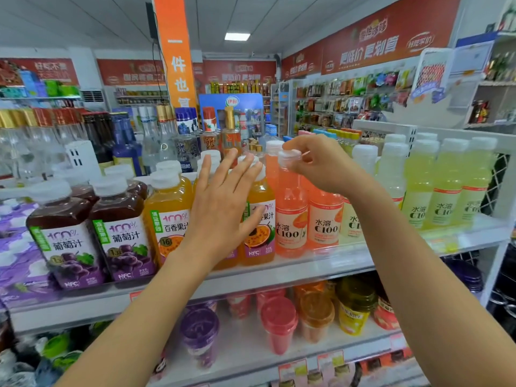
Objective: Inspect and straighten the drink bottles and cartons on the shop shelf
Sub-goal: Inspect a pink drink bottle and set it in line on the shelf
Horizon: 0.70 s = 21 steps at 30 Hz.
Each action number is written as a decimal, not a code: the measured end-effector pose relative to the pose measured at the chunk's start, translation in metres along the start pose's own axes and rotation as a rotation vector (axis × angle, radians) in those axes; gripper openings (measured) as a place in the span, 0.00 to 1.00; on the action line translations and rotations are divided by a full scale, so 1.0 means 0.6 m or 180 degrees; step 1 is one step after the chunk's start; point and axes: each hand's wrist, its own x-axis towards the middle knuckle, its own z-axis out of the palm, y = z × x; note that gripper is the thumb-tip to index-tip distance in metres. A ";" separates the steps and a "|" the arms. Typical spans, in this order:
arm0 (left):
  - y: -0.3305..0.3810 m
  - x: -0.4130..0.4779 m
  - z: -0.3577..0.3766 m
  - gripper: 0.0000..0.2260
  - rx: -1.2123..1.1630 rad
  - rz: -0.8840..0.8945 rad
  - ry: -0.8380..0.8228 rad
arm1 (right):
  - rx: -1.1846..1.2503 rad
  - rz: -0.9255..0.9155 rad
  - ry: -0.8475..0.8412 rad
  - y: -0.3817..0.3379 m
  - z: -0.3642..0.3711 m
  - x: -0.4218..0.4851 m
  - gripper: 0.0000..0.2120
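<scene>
Nearest, lower shelf: lidded cups [279,319], blurred, labels unreadable. Above them the drink rows stand along the front edge of the upper shelf [321,263].

Left hand [220,216]: fingers straight and spread, palm flat toward the passion-fruit bottles [259,208]. It hides one bottle almost fully. Can't tell if it actually touches.

Right hand [321,163]: fingertips pinch the white cap [289,157] of the front pink C100 bottle [290,213]. The bottle is upright at the shelf front, tight between a passion-fruit bottle and a second pink one.

Handling, my read: full plastic bottle, moderately heavy and stiff, with a smooth film label, so slippery. Tall and narrow, so it tips easily. The cap pinch is fine for turning the label forward. For shifting it, grip the body below the shoulder.

Grape juice bottles [64,233] on the left look squat and steadier. Yellow-green C100 bottles [446,196] sit partly behind the right forearm.

Back rows show caps only. Glass liquor bottles [164,135] behind are soft-focus and look fragile. The purple pack [14,241] is cut off by the frame; it may be a carton, can't tell.
</scene>
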 end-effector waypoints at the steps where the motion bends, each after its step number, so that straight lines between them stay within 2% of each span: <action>1: -0.001 0.002 0.000 0.28 -0.0030 0.0009 0.0012 | -0.0112 0.0000 -0.0062 -0.003 -0.003 0.003 0.19; 6: -0.008 0.009 -0.002 0.27 -0.0069 0.0080 -0.0013 | -0.0477 -0.0014 -0.0307 -0.014 -0.031 0.019 0.16; 11: -0.016 0.015 -0.008 0.28 0.0003 0.0045 -0.0193 | -0.0351 -0.0069 -0.0161 -0.035 -0.054 0.069 0.13; 17: -0.018 0.011 -0.007 0.29 0.0095 -0.0002 -0.0356 | -0.1168 0.0373 -0.1086 -0.044 -0.009 0.164 0.19; 21: -0.021 0.010 -0.005 0.29 0.0106 0.0004 -0.0339 | -0.1062 0.0524 -0.1339 -0.030 0.008 0.186 0.23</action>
